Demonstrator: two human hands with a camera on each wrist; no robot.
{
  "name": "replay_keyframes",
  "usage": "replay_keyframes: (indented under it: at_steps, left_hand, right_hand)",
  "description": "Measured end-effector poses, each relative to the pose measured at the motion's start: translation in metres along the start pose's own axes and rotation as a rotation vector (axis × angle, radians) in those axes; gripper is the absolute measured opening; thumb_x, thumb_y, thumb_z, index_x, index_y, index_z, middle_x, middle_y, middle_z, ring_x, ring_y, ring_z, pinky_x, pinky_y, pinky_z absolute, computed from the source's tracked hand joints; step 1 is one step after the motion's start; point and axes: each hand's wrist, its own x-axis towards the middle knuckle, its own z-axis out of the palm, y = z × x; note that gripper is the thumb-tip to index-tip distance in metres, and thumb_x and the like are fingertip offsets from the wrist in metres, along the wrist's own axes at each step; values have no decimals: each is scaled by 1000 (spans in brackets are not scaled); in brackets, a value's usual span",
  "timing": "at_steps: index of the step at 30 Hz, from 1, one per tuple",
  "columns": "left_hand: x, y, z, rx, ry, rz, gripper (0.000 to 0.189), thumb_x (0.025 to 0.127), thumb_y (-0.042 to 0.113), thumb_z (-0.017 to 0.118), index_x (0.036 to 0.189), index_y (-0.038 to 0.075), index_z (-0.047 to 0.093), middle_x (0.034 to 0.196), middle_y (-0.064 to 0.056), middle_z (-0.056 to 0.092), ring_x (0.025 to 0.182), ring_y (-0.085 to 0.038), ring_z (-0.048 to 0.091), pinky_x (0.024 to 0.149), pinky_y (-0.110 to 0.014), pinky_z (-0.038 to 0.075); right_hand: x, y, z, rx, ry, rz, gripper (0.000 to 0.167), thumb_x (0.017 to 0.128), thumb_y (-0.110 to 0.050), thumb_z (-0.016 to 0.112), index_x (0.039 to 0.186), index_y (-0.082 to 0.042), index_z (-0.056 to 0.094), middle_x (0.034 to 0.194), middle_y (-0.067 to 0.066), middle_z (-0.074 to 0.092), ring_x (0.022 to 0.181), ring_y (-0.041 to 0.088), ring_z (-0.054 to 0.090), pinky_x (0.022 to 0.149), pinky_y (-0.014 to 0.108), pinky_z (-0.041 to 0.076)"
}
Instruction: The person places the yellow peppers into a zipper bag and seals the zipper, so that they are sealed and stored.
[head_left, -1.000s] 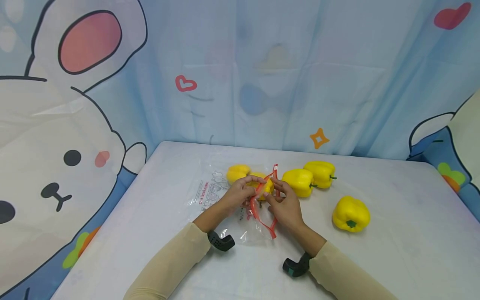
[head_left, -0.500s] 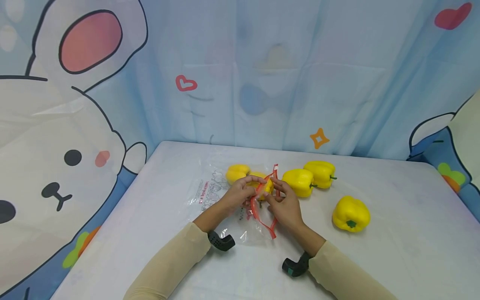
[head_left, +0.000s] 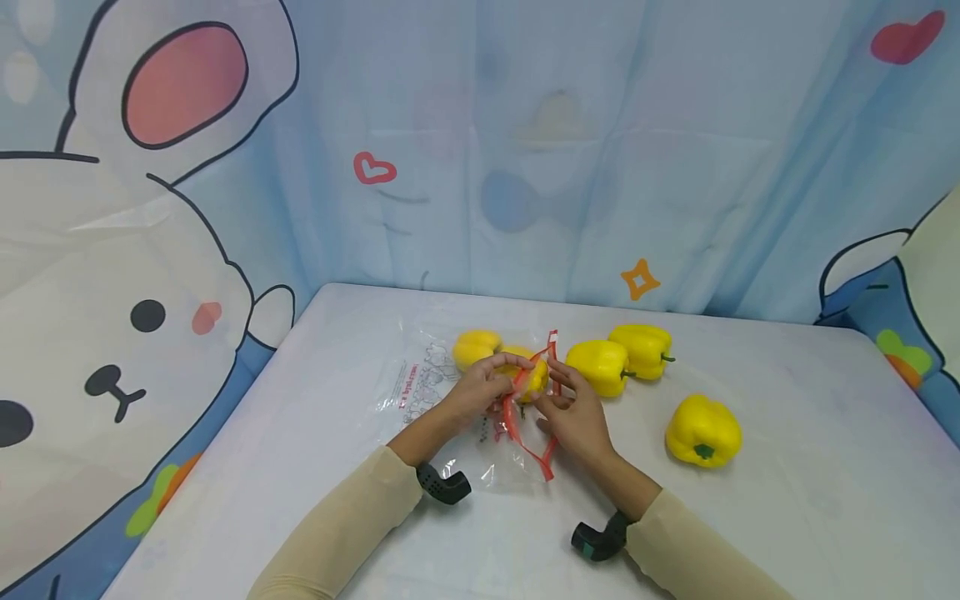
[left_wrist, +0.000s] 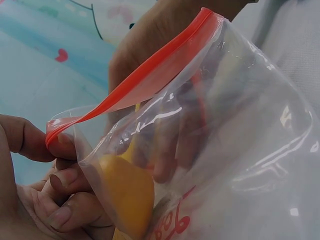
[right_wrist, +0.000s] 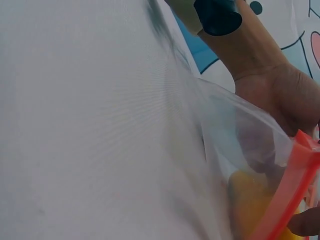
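A clear plastic zip bag (head_left: 429, 379) with printing lies on the table, its red zip strip (head_left: 512, 421) spread at the mouth. My left hand (head_left: 480, 390) pinches the strip, seen close up in the left wrist view as a pinched red edge (left_wrist: 52, 131). One yellow bell pepper (head_left: 476, 347) is inside the bag. Another yellow pepper (head_left: 540, 379) is at the mouth, partly hidden by my left fingers. My right hand (head_left: 579, 417) is just right of it, fingers loosely bent around the opening; through the plastic, its fingers (left_wrist: 167, 155) hang extended.
Two yellow peppers, a nearer one (head_left: 596, 367) and a farther one (head_left: 641, 350), lie together behind my right hand. A third pepper (head_left: 703, 431) sits farther right. The white table (head_left: 817, 467) ends at a blue cartoon curtain (head_left: 465, 233).
My right hand has drawn back slightly to the right and towards me, its thumb shifting off the pepper at the mouth. My left hand keeps its pinch.
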Motion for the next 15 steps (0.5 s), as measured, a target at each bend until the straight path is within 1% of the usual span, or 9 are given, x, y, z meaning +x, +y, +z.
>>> replay_keyframes:
  at_steps: [3, 6, 9, 11, 12, 15]
  left_hand:
    - [-1, 0, 0, 4, 5, -1, 41, 89, 6, 49, 129, 8, 58, 76, 1, 57, 50, -10, 38, 50, -20, 36]
    - [-1, 0, 1, 10, 3, -2, 40, 89, 7, 48, 128, 9, 58, 78, 0, 58, 50, -10, 38, 50, -20, 36]
    - [-1, 1, 1, 12, -1, 0, 40, 89, 7, 48, 128, 9, 58, 80, 0, 59, 51, -10, 38, 50, -20, 35]
    - [-1, 1, 1, 17, -2, 0, 40, 89, 7, 48, 128, 9, 58, 81, 1, 59, 51, -10, 38, 50, -20, 35]
    - [-1, 1, 1, 21, -1, 1, 40, 90, 7, 48, 128, 9, 58, 82, 1, 59, 51, -10, 37, 50, -20, 35]
    - [-1, 1, 0, 25, 1, -3, 39, 90, 7, 48, 128, 9, 58, 82, 0, 58, 51, -11, 37, 50, -20, 35]
  right_hand:
    - [-6, 0, -6, 8, -29, 33, 68, 91, -20, 68, 151, -24, 36, 153, 9, 38, 120, 33, 60, 75, 33, 60]
    - [-17, -1, -15, -30, -48, 27, 68, 91, -20, 67, 151, -22, 35, 154, 9, 38, 121, 32, 60, 77, 32, 60]
    - [-30, -3, -26, -62, -70, 0, 67, 91, -21, 67, 150, -20, 36, 154, 9, 37, 122, 33, 59, 78, 32, 60]
    - [-39, -6, -34, -90, -85, -22, 66, 91, -21, 67, 150, -17, 37, 153, 12, 39, 123, 34, 59, 78, 33, 60]
    - [-44, -8, -38, -109, -87, -31, 65, 91, -21, 67, 149, -17, 38, 151, 13, 41, 121, 34, 60, 77, 34, 60]
    - [-58, -13, -52, -206, -75, -89, 62, 91, -23, 67, 146, -16, 41, 147, 15, 46, 117, 35, 63, 78, 35, 60]
